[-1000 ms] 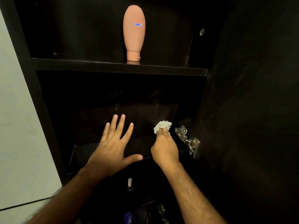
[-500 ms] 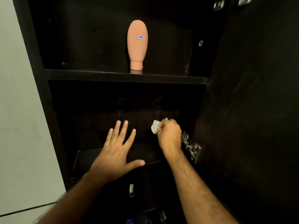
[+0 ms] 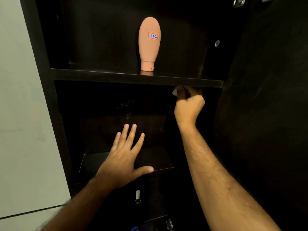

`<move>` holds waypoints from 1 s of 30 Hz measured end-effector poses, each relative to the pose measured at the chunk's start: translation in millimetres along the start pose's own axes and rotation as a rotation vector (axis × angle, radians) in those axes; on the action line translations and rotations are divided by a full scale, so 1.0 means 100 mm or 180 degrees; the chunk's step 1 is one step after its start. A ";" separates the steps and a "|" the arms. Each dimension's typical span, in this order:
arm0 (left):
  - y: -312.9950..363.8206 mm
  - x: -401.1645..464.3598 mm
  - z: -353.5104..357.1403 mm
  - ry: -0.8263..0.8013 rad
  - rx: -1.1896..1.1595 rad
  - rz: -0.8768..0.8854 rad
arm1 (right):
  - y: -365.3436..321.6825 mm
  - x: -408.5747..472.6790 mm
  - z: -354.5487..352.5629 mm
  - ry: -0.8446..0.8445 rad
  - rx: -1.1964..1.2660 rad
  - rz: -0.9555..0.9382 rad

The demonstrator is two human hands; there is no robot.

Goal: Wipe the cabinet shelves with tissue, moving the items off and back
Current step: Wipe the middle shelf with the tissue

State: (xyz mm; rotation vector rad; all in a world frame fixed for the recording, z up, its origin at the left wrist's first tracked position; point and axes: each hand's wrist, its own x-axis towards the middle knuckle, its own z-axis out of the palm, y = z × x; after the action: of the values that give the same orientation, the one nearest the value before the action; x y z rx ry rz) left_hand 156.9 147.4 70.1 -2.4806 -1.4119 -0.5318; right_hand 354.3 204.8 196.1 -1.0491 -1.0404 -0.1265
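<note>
Under upper shelf (image 3: pixel 116 76), right hand (image 3: pixel 189 105) clutching tissue (image 3: pixel 175 92), left hand (image 3: pixel 123 162) flat, fingers spread

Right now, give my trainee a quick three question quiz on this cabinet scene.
1. True or false: the peach bottle lies on its side.
2. Which hand grips the tissue: A left hand, B right hand?
3. Fill in: the left hand rests flat on the ____ shelf.

Key: 1 false, it stands cap down on the upper shelf; 2 B; 3 middle.
</note>
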 end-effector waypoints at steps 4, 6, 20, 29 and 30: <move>0.00 -0.01 0.01 0.0031 -0.0007 0.0026 | 0.16 -0.19 -0.08 -0.0500 -0.0487 -0.0563; 0.00 0.00 0.01 0.0039 -0.0031 0.0001 | 0.29 -0.41 -0.14 -0.0877 -0.0522 -0.0734; 0.04 -0.03 -0.09 0.0144 -0.0135 -0.0126 | 0.11 -0.23 -0.19 -0.0840 -0.0819 0.0165; 0.05 -0.03 -0.08 0.0137 -0.0266 -0.0137 | -0.25 -0.04 0.13 0.0395 0.0415 0.0801; 0.04 -0.03 -0.08 0.0164 -0.0231 -0.0144 | -0.25 -0.07 0.13 0.0409 0.0406 0.0577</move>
State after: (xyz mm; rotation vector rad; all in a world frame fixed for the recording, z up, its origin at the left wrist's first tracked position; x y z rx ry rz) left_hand 158.0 140.2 75.9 -2.4769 -1.4568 -0.6627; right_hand 328.4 198.8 208.2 -1.0006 -0.8226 0.0193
